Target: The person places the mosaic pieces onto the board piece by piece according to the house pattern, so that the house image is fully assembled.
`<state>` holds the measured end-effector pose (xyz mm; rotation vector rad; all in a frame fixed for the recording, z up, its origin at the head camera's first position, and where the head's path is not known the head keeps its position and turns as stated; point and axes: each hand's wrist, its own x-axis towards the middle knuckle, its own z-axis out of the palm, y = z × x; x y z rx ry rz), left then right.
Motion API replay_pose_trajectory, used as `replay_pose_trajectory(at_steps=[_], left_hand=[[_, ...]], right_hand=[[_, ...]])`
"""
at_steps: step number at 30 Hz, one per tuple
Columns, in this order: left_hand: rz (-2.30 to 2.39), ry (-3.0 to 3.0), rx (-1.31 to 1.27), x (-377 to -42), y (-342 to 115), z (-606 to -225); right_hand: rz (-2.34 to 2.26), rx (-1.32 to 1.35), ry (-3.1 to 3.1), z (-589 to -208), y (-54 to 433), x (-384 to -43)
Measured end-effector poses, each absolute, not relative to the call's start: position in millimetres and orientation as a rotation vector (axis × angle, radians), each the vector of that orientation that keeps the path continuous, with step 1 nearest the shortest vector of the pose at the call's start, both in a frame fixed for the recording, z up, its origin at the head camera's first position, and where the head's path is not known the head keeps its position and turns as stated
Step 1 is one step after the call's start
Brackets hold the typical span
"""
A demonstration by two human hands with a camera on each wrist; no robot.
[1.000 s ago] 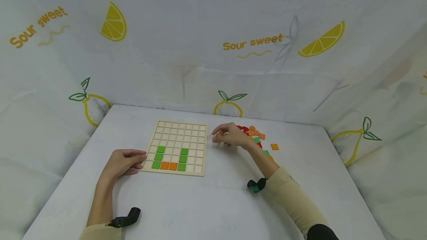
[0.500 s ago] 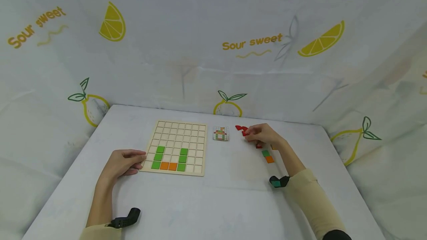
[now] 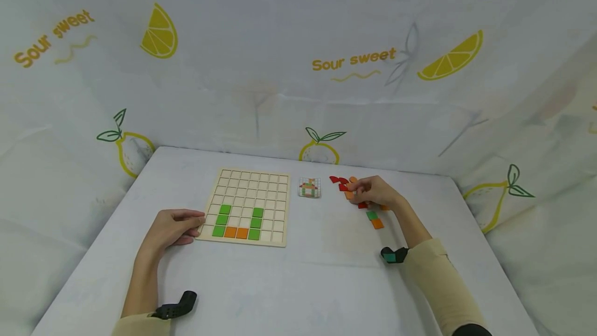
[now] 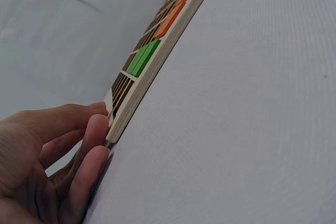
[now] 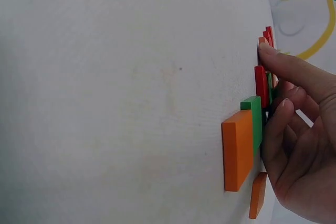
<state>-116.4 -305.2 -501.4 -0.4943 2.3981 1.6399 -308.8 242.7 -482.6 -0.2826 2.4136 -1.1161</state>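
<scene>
My left hand (image 3: 172,228) holds the near left corner of a wooden grid board (image 3: 272,206), with fingertips at its edge in the left wrist view. Two green columns of square tiles (image 3: 222,220) stand in the board's near rows, joined along the bottom by two orange squares (image 3: 235,233). My right hand (image 3: 374,191) is over a group of loose tiles to the right. In the right wrist view, one fingertip (image 5: 268,49) touches an orange tile and the other fingers curl loosely. The hand hides part of the group.
Between board and loose tiles lies a small pattern card (image 3: 309,187) with a coloured figure. Red tiles (image 3: 334,179) lie beyond the right hand; a green tile (image 3: 371,215) and an orange square (image 3: 377,224) lie nearer. A white printed cloth backs the table.
My right hand has moved from over the pattern card rightward to the loose tiles, uncovering the card; since then it has shifted slightly right. My left hand has stayed at the board.
</scene>
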Motion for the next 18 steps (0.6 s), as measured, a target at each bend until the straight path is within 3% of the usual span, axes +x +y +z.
replay_pose_trajectory(at_steps=[18], left_hand=[[1.653,2.394,-0.498,-115.6,-305.0,-501.7]], right_hand=[[-1.083,-0.303,2.492,-484.8,240.2,-305.7]])
